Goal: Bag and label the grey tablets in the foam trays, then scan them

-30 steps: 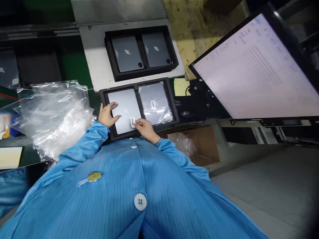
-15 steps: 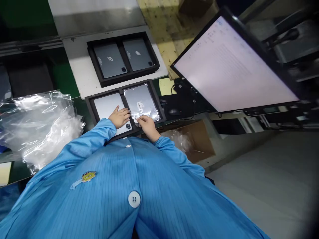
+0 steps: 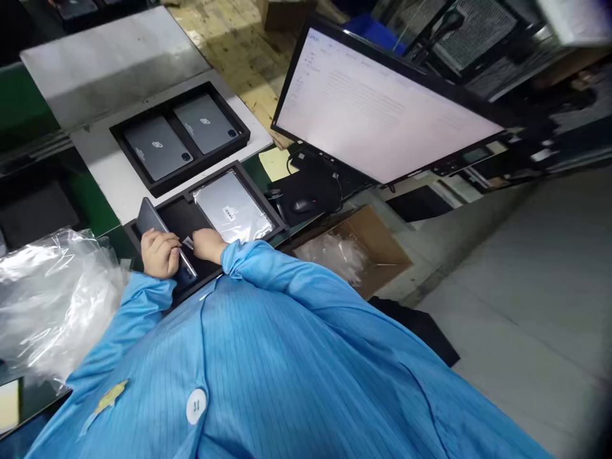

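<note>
My left hand (image 3: 159, 252) grips a grey tablet (image 3: 149, 220) and holds it tilted up on edge over the left slot of the near black tray (image 3: 280, 224). My right hand (image 3: 208, 244) pinches a small white label (image 3: 188, 241) right beside the tablet. In the tray's right slot lies a second tablet in a clear bag (image 3: 233, 208). Blue sleeves cover both arms.
A far black tray (image 3: 245, 135) with two grey tablets sits on a white board. A heap of clear plastic bags (image 3: 43, 293) lies at the left. A large lit monitor (image 3: 377, 108), a mouse (image 3: 303, 205) and a cardboard box (image 3: 368, 245) are at the right.
The left tablet lay flat in its slot with a label on it; now my left hand has lifted it on edge. My right hand came away with the label. The view swung right.
</note>
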Demonstrator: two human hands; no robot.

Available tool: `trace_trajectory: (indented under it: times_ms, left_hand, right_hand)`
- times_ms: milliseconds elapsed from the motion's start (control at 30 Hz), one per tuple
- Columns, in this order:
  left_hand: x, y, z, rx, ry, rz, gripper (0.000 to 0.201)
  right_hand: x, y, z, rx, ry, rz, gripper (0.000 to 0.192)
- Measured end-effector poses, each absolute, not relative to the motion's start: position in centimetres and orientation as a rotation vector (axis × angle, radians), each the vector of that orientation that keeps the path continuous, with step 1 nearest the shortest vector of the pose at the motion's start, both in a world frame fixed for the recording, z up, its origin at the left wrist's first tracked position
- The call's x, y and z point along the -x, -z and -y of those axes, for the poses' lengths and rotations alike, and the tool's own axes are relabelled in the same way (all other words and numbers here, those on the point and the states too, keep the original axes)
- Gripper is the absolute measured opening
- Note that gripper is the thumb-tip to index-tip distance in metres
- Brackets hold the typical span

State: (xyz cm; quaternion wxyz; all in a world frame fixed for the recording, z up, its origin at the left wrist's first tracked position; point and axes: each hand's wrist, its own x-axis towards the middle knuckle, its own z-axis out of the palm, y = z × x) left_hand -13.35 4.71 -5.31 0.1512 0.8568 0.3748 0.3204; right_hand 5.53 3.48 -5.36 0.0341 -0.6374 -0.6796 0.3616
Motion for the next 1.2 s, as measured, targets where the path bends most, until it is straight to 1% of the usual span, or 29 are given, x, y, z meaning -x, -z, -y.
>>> trace_trajectory:
  times_ms: [67, 167, 233, 333, 400, 500, 567, 633, 700, 800, 933, 967, 1000, 1067, 1133, 1200]
  left_hand:
    - [12.6, 5.5, -3.9, -2.537, -0.776, -1.093, 0.043]
    - [10.2, 6.6, -2.9, -2.557, -0.421, -1.128, 0.045]
    - [8.8, 7.3, -2.3, -2.525, -0.212, -1.195, 0.049]
    - [8.0, 7.8, -1.6, -2.470, -0.045, -1.290, 0.055]
    - [7.8, 7.7, -1.3, -2.403, -0.036, -1.325, 0.055]
    - [5.8, 7.3, -0.5, -2.310, -0.199, -1.284, 0.049]
    - [2.7, 7.2, 0.0, -2.320, -0.300, -1.087, 0.043]
    - [-1.3, 7.5, 0.4, -2.358, -0.300, -0.878, 0.039]
    - [-5.4, 8.3, 0.4, -2.383, -0.249, -0.830, 0.046]
    - [-10.1, 9.7, 0.0, -2.372, -0.202, -0.966, 0.062]
    - [-12.3, 10.8, -0.8, -2.342, -0.202, -1.055, 0.067]
    - [-12.4, 10.9, -0.9, -2.341, -0.205, -1.046, 0.064]
    - [-12.2, 10.9, -1.0, -2.335, -0.210, -1.030, 0.056]
    - [-11.5, 10.9, -1.4, -2.271, -0.260, -1.020, 0.033]
    - [-10.0, 10.9, -1.8, -2.093, -0.433, -1.133, 0.015]
    - [-7.8, 11.1, -2.0, -1.773, -0.720, -1.325, 0.008]
  right_hand:
    - [-6.3, 4.6, -3.2, 1.957, -1.025, 2.156, 0.025]
    - [-10.0, 3.9, -1.9, 1.966, -0.866, 2.107, 0.029]
    - [-13.4, 3.9, -0.5, 1.970, -0.795, 2.025, 0.028]
    - [-18.9, 5.0, 2.2, 1.971, -0.754, 1.869, 0.019]
    - [-21.9, 6.3, 4.3, 1.947, -0.738, 1.749, 0.015]
    - [-25.0, 8.2, 7.1, 1.880, -0.748, 1.574, 0.017]
    - [-26.1, 9.0, 8.2, 1.848, -0.764, 1.494, 0.019]
    - [-26.9, 9.2, 8.6, 1.821, -0.767, 1.462, 0.019]
    - [-27.6, 9.0, 8.3, 1.788, -0.753, 1.462, 0.019]
    - [-28.4, 8.5, 7.4, 1.740, -0.722, 1.474, 0.019]
    - [-29.2, 8.3, 6.3, 1.689, -0.724, 1.479, 0.021]
    - [-29.4, 8.3, 6.1, 1.678, -0.731, 1.475, 0.021]
    - [-29.5, 8.3, 5.9, 1.670, -0.738, 1.470, 0.022]
    - [-29.8, 8.4, 5.5, 1.665, -0.754, 1.455, 0.022]
    - [-30.0, 8.5, 4.9, 1.679, -0.778, 1.432, 0.021]
    - [-29.6, 8.5, 3.9, 1.709, -0.838, 1.400, 0.018]
